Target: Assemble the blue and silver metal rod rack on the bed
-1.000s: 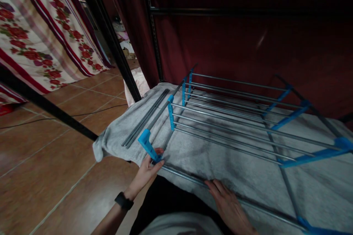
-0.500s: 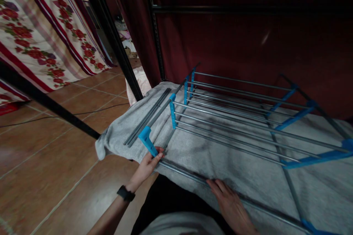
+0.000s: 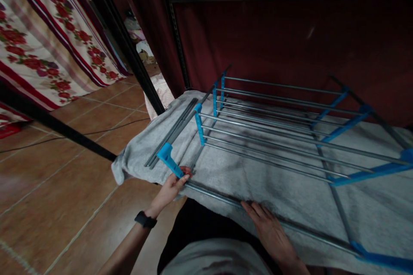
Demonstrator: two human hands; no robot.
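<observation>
A rack of grey metal tubes (image 3: 274, 129) joined by blue plastic brackets lies on its side on a grey blanket (image 3: 226, 167). At the near left corner my left hand (image 3: 174, 182) is closed around the lower end of a blue corner bracket (image 3: 169, 160), where a near metal tube (image 3: 214, 195) meets it. My right hand (image 3: 269, 227) lies over that same tube farther right, its fingers stretched out flat. The tube's right end meets another blue bracket (image 3: 380, 258) at the lower right. My left fingertips are partly hidden behind the bracket joint.
Loose grey tubes (image 3: 172, 133) lie side by side on the blanket at left. Black metal frame posts (image 3: 127, 47) stand beside the blanket's left edge. A dark red curtain (image 3: 274, 38) hangs behind. A thin cable (image 3: 84, 132) crosses the tiled floor (image 3: 64, 193).
The view has shifted slightly, and the rack appears a little higher. My left hand stays on the corner bracket and my right hand on the near tube.
</observation>
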